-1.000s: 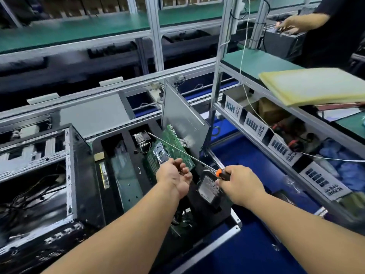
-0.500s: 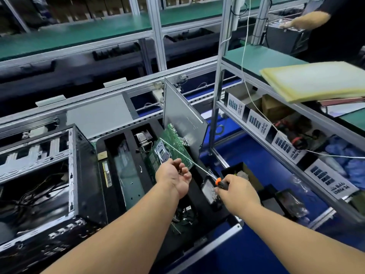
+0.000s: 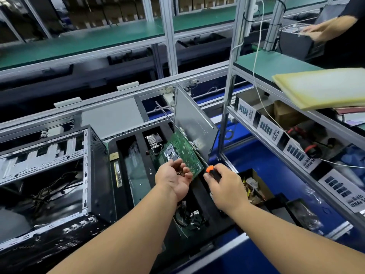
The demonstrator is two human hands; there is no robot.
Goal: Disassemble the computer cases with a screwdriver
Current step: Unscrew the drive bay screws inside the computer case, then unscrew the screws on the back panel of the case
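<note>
My view has swung right and tipped down since a moment ago: the small box [image 3: 254, 186] of loose parts on the blue floor mat now shows beside my right wrist, and my left hand [image 3: 173, 179] has turned palm up, its fingers uncurled a little from the tight fist of before. The biggest thing by me is the case [image 3: 49, 175], black sheet metal with a bare silvery frame, boxy and open on its side, dark cables tangled inside; it stands at my left, touching the black tray [image 3: 126, 155]. That tray is matte, cut into long straight compartments, with a flat grey metal panel [image 3: 192, 119] standing upright at its far right edge. Leaning tilted against that panel is the green board [image 3: 181, 153], a thin rectangle studded with small parts and a square metal socket. On the shelf to the right lies a pale yellow foam sheet [image 3: 324, 88], soft-edged and slightly bowed. A finned metal heatsink [image 3: 154, 143] sits in a far compartment. My right hand [image 3: 227, 184] is clenched round the screwdriver [image 3: 210, 171], black handle with an orange collar, its thin steel shaft now slanting up and away to the left past the board, steeper than before. My left hand is half cupped, fingers loosely curled round some small shiny bits [image 3: 180, 172], likely screws, though they are too small to tell.
</note>
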